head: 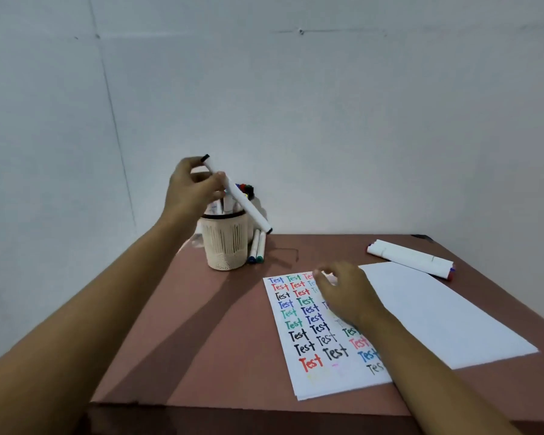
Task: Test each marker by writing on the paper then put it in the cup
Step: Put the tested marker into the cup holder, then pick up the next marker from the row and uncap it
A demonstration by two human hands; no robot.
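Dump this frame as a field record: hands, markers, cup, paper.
left hand: grips white marker, above the cup
white marker: tilted, lower end past the cup's right rim, not inside
cup: upright, holds several markers
right hand: loosely curled over written sheet, holds nothing
written sheet: rows of "Test" in several colours
blank sheet: to its right
two markers: lying beside the cup
marker pile: far right of table
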